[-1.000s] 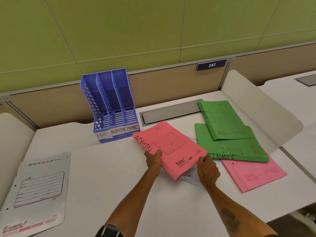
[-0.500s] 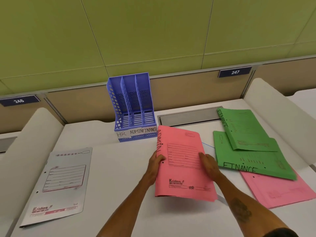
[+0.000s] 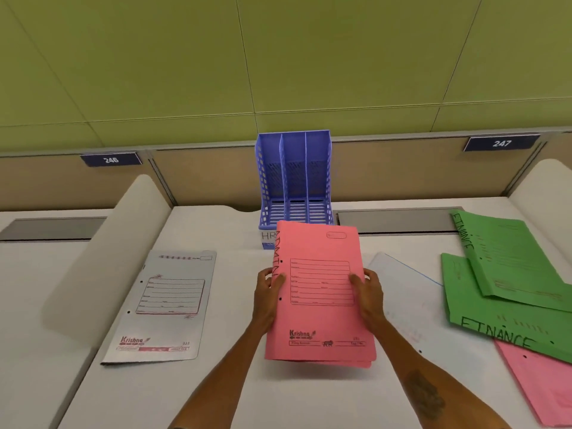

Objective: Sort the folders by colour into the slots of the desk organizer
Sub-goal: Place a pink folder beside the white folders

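A pink folder [image 3: 318, 317] marked ADMIN is lifted off the desk, held between both hands just in front of the blue three-slot desk organizer [image 3: 294, 181]. My left hand [image 3: 267, 292] grips its left edge and my right hand [image 3: 368, 292] grips its right edge. The organizer's slots stand empty; its front labels are partly hidden by the folder, only HR shows. A white folder [image 3: 167, 305] lies flat at the left. Two green folders [image 3: 507, 258] [image 3: 495, 323] marked FINANCE overlap at the right, over another pink folder [image 3: 538, 382]. Another white folder [image 3: 408, 305] lies under my right forearm.
White curved dividers [image 3: 105, 258] [image 3: 544, 184] bound the desk at left and right. A grey cable tray lid [image 3: 396, 219] sits right of the organizer. A beige partition with number plates 246 and 247 runs behind.
Both hands have raised the pink folder off the desk and turned it upright, bringing it up to the organizer's front. The view has swung left.
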Demonstrator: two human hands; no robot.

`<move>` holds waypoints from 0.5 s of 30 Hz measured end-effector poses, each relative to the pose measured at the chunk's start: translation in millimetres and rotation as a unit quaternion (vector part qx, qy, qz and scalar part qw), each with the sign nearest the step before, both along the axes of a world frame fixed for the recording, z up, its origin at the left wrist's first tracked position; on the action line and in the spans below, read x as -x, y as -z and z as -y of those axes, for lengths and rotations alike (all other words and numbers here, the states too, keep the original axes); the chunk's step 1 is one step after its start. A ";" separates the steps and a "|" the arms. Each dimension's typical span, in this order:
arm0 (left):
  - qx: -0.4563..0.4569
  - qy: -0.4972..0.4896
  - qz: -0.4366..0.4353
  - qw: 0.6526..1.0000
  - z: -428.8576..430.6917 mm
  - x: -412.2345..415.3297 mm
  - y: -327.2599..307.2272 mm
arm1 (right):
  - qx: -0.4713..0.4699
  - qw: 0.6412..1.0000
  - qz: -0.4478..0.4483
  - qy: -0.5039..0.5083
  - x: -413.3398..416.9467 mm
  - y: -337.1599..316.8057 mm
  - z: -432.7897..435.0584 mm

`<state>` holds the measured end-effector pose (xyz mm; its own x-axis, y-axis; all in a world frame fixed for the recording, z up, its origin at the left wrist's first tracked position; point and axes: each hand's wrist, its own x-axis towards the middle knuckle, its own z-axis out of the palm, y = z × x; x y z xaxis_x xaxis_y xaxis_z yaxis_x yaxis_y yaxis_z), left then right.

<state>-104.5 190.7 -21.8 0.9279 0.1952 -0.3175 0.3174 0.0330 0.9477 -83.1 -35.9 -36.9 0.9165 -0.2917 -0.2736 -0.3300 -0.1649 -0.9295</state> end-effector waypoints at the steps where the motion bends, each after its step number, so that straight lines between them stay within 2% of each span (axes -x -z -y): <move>1: -0.011 -0.012 -0.006 1.000 -13.5 3.5 2.8 | 0.004 1.000 -0.001 -0.012 0.3 2.5 -14.3; 9: -0.138 -0.093 -0.014 0.986 -109.5 30.1 18.8 | 0.043 0.994 -0.026 -0.093 10.3 22.9 -109.3; 15: -0.198 -0.079 -0.046 0.976 -155.2 33.3 28.3 | 0.074 0.987 -0.055 -0.131 5.1 30.4 -156.1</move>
<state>-137.8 345.9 -50.1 0.8473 0.4579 -0.2692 0.4229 -0.2749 0.8635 -88.1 120.2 -67.3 0.9326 -0.0927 -0.3488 -0.3564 -0.3888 -0.8496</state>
